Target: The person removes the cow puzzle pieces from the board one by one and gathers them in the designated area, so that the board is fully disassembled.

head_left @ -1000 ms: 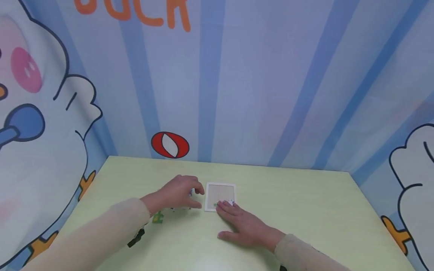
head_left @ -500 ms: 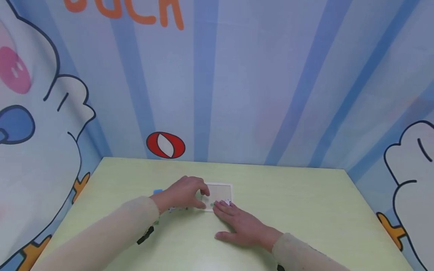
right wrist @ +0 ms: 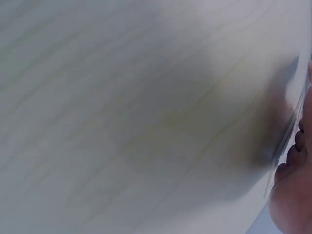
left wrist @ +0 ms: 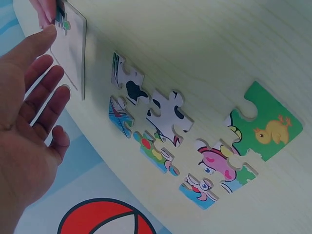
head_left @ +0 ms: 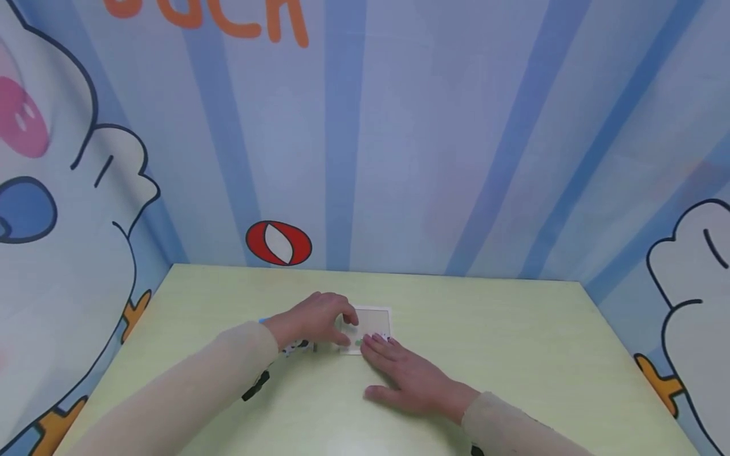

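Observation:
A shallow white-rimmed puzzle tray (head_left: pixel 373 320) lies on the table. My left hand (head_left: pixel 319 316) hovers over its left side, thumb and fingertips apart with nothing seen between them; in the left wrist view the fingers are loosely bent. My right hand (head_left: pixel 413 383) lies palm down, its straight fingertips resting on the tray's near right part. Under them show bits of a puzzle piece, white (head_left: pixel 385 338) and green (left wrist: pixel 66 24), mostly covered. To the tray's left lie loose jigsaw pieces, including a black-and-white spotted piece (left wrist: pixel 168 114) and a green chick piece (left wrist: pixel 270 129).
Several more pieces lie by these, among them a pink-faced one (left wrist: pixel 219 163) and a blue one with a red mouth (left wrist: pixel 200 191). The pale wooden table (head_left: pixel 485 335) ends at a blue striped backdrop (head_left: pixel 399 158) with a red and white ball printed on it.
My left hand has moved right, from beside the tray to over its left side, fingers still apart. The right hand stays on the tray. The head view has shifted slightly.

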### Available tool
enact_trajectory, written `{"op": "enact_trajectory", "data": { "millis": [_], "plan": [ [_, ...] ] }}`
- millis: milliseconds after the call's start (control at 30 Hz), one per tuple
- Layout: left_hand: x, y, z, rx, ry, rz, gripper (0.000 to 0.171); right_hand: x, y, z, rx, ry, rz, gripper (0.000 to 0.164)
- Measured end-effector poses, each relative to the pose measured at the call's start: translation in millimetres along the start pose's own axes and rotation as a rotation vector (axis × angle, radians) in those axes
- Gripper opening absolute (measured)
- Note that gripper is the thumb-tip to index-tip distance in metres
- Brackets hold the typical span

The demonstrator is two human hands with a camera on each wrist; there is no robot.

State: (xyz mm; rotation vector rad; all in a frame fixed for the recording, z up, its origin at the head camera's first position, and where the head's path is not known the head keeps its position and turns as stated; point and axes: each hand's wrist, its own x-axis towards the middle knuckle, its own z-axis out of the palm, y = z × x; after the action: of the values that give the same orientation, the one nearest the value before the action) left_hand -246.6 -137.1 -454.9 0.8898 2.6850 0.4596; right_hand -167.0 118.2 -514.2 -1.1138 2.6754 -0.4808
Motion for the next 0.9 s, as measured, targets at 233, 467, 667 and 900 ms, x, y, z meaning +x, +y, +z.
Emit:
{"op": "enact_trajectory", "data": {
  "millis": [233, 467, 667, 900],
  "plan": [
    [2.5, 1.3, 2.2, 0.001, -0.005, -0.018, 0.033, -10, 6, -5, 0.0, 0.022, 0.019, 0.082],
    [8.1, 3.5, 9.5, 0.013, 0.014, -0.012, 0.034, -20, 11, -5, -0.023, 0.078, -0.02, 0.08],
    [11.1, 5.2, 18.2, 0.01, 0.027, -0.01, 0.031, -26, 13, -2, -0.012, 0.079, -0.01, 0.08],
    [10.5, 5.7, 28.9, -0.005, 0.068, 0.009, 0.027, -28, 15, -2, -0.003, 0.039, -0.006, 0.081]
  ]
}}
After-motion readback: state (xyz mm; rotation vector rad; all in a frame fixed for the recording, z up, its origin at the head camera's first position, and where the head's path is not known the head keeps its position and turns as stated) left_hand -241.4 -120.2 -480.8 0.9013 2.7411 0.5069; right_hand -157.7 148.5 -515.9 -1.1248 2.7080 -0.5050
